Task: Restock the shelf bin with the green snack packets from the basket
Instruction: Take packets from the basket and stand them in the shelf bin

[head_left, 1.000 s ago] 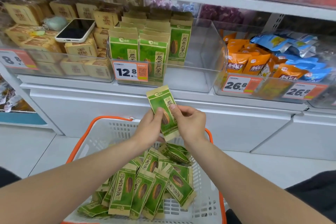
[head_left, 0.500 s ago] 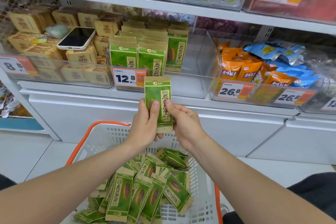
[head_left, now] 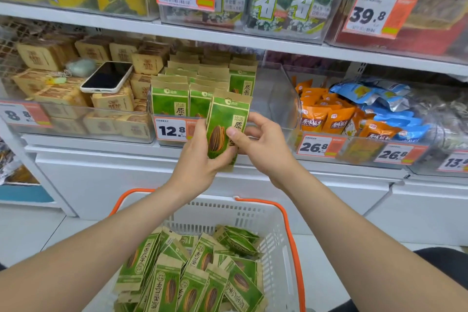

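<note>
- While both hands are meeting at the centre of the frame, the left hand (head_left: pixel 196 159) is clamping the lower part of a green snack packet (head_left: pixel 226 126), thumb on the front face near the printed seed, fingers wrapping behind.
- The right hand (head_left: pixel 263 144) is pinching the same packet's right edge, thumb pressing the front, fingers curling behind it.
- That packet is standing upright, leaning slightly to the right, its kraft top edge overlapping the front of the clear shelf bin (head_left: pixel 281 99) just above and behind it.
- Inside the bin, upright rows of matching green packets (head_left: pixel 202 81) are filling the left half; the right half is showing bare clear wall.
- A price tag reading 12.8 (head_left: pixel 171 130) is sitting on the bin's front lip, partly behind the left hand.
- Both bare forearms are stretching up from the lower corners of the frame.
- At bottom centre, a white basket (head_left: pixel 276 243) with an orange handle (head_left: pixel 291 233) is holding a loose pile of green packets (head_left: pixel 192 273), lying at mixed angles.
- Left of centre, a phone (head_left: pixel 107 77) is lying screen-up on tan boxed snacks (head_left: pixel 50 78).
- Right of centre, orange packets (head_left: pixel 326 119) and blue packets (head_left: pixel 374 99) are filling the neighbouring bin.
- Along the top of the frame, the upper shelf (head_left: pixel 228 38) is carrying seaweed packs (head_left: pixel 283 0) behind tags 6.9 and 39.8.
</note>
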